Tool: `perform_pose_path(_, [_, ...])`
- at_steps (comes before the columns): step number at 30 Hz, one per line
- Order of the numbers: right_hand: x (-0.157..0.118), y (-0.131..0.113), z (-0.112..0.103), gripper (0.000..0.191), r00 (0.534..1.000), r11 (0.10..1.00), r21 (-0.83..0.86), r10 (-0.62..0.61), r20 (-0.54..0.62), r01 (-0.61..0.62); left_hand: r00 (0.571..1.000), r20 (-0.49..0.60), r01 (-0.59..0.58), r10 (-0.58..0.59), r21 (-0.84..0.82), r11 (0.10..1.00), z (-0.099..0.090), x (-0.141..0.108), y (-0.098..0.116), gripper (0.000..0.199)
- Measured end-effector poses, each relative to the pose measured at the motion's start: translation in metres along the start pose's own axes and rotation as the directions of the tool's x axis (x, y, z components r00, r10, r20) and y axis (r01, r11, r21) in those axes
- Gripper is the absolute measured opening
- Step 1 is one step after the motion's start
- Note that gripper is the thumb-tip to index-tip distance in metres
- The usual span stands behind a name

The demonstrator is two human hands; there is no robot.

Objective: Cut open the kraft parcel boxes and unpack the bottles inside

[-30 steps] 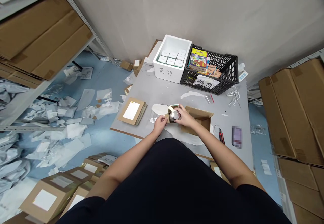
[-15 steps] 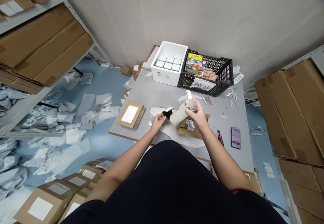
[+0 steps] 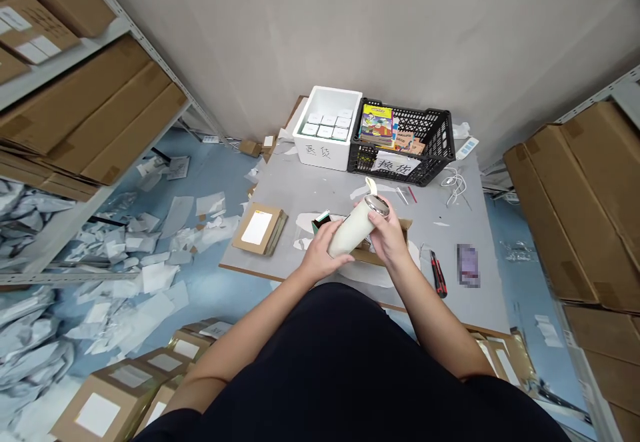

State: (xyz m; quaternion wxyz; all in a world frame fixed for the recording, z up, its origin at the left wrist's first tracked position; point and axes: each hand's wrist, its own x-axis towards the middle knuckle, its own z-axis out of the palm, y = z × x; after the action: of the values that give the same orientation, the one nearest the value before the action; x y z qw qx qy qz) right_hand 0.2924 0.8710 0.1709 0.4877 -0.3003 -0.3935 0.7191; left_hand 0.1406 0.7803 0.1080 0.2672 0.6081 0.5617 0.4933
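Note:
Both my hands grip a cream insulated tumbler point(image 3: 353, 227) with a metal top, held tilted above the table. My left hand point(image 3: 323, 254) wraps its lower end, and my right hand point(image 3: 387, 239) holds it near the top. A cream carry loop stands up at the top end. A small dark box with a green-and-white edge point(image 3: 321, 221) shows just beyond my left hand. Under the tumbler is an open cardboard box point(image 3: 403, 227), mostly hidden by my hands.
On the grey table point(image 3: 300, 189) stand a white foam box point(image 3: 325, 152) of white cartons and a black plastic crate point(image 3: 430, 135) of colourful books. A red utility knife point(image 3: 439, 274), a blurred phone point(image 3: 468, 265), and a kraft mailer point(image 3: 257, 229) lie nearby. Paper litters the floor.
My left hand has moved from the small dark box onto the tumbler. The tumbler has come lower and tilts further over the cardboard box, now held in both hands.

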Motion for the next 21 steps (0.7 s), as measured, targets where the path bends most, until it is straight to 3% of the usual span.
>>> perform_pose_path(3, [-0.006, -0.003, -0.004, 0.049, 0.999, 0.999, 0.020, 0.040, -0.001, -0.040, 0.990, -0.008, 0.143, -0.144, -0.083, 0.986, 0.009, 0.000, 0.014, 0.075])
perform_pose_path(5, [-0.011, -0.005, -0.010, 0.047, 0.997, 0.997, 0.039, 0.071, 0.028, -0.072, 0.971, 0.013, 0.232, -0.239, -0.295, 0.927, 0.014, -0.002, 0.022, 0.071])
perform_pose_path(8, [-0.017, -0.008, -0.021, 0.051, 0.984, 0.985, 0.086, 0.140, 0.114, -0.150, 0.925, 0.212, 0.375, -0.315, -0.644, 0.667, 0.021, -0.008, 0.034, 0.064])
perform_pose_path(10, [-0.021, -0.010, -0.026, 0.058, 0.967, 0.974, 0.104, 0.182, 0.181, -0.202, 0.864, 0.401, 0.502, -0.304, -0.730, 0.464, 0.026, -0.012, 0.040, 0.063])
perform_pose_path(11, [-0.023, -0.011, -0.028, 0.059, 0.961, 0.971, 0.108, 0.191, 0.198, -0.215, 0.834, 0.467, 0.551, -0.293, -0.730, 0.404, 0.028, -0.013, 0.041, 0.064])
perform_pose_path(13, [-0.026, -0.013, -0.029, 0.056, 0.966, 0.973, 0.107, 0.186, 0.178, -0.206, 0.817, 0.494, 0.576, -0.297, -0.698, 0.425, 0.032, -0.015, 0.041, 0.065])
perform_pose_path(16, [-0.030, -0.016, -0.029, 0.047, 0.986, 0.985, 0.078, 0.149, 0.075, -0.155, 0.880, 0.315, 0.476, -0.356, -0.576, 0.665, 0.035, -0.016, 0.038, 0.069])
perform_pose_path(17, [-0.030, -0.018, -0.031, 0.046, 0.988, 0.987, 0.068, 0.144, 0.060, -0.148, 0.893, 0.269, 0.451, -0.362, -0.543, 0.708, 0.035, -0.016, 0.038, 0.071])
perform_pose_path(19, [-0.031, -0.020, -0.035, 0.047, 0.984, 0.985, 0.058, 0.156, 0.089, -0.161, 0.877, 0.331, 0.479, -0.347, -0.573, 0.665, 0.033, -0.017, 0.040, 0.074])
perform_pose_path(21, [-0.032, -0.022, -0.041, 0.052, 0.969, 0.980, 0.047, 0.184, 0.163, -0.194, 0.804, 0.538, 0.585, -0.254, -0.636, 0.503, 0.031, -0.019, 0.045, 0.078])
